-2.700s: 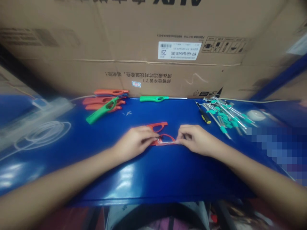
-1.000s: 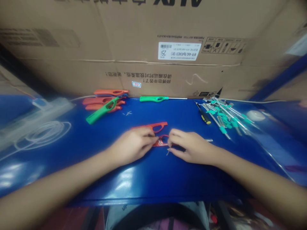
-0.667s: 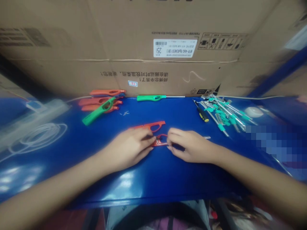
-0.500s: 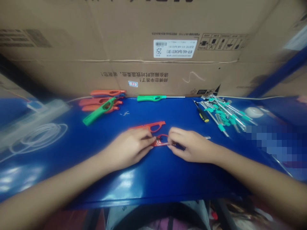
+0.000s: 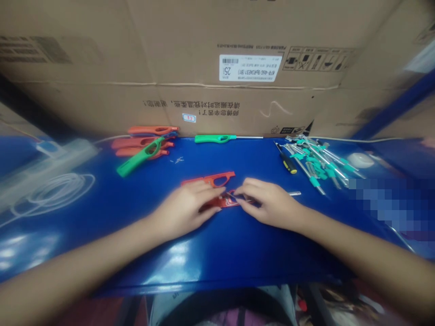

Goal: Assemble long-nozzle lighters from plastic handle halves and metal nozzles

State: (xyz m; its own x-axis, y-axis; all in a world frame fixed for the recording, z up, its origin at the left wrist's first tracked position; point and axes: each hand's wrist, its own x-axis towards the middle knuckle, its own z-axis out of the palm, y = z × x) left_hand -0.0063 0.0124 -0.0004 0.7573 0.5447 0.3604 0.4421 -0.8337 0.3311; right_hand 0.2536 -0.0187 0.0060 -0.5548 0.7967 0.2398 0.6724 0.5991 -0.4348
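Note:
A red lighter casing half [image 5: 233, 203] with a loop-shaped trigger opening lies on the blue table, thin white wire showing along its lower edge. My left hand [image 5: 192, 203] is closed on its handle end, thumb below and fingers above. At the loop, the fingertips of my right hand [image 5: 272, 201] are pinched together on a small part, too hidden to name. Past the right knuckles a metal tube tip [image 5: 295, 194] pokes out; its other end is covered. Just behind the left fingers lies a second red casing half [image 5: 220, 179].
Orange lighter casings [image 5: 146, 146] and a green casing [image 5: 141, 158] are piled at the left. A green lighter [image 5: 214, 138] lies by the cardboard [image 5: 190, 54]. Metal tubes with teal parts [image 5: 317, 165] and a screwdriver [image 5: 288, 163] are at right, a coiled white cable [image 5: 61, 192] far left.
My right fingertips have moved slightly left, onto the casing's loop. The left fingers have opened a little at the tips, and the tube tip beyond my right hand shows more.

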